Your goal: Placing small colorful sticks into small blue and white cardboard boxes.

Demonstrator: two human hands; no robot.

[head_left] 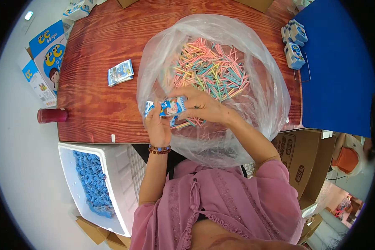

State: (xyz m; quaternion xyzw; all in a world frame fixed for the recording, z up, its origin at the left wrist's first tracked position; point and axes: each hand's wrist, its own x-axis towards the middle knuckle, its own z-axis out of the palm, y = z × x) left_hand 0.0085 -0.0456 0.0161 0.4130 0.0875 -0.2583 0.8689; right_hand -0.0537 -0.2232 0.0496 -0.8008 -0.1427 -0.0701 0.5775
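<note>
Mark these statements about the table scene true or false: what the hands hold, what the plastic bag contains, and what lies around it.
1. Both hands, left hand and right hand, hold a small blue-and-white printed packet. True.
2. The big clear plastic bag is full of metal screws. False: it holds thin pastel-coloured sticks.
3. The table is a reddish-brown wooden table. True.
4. A second flat blue-and-white packet lies on the wood left of the bag. True.
5. The white foam box on the person's left holds oranges. False: it holds blue packets.
</note>
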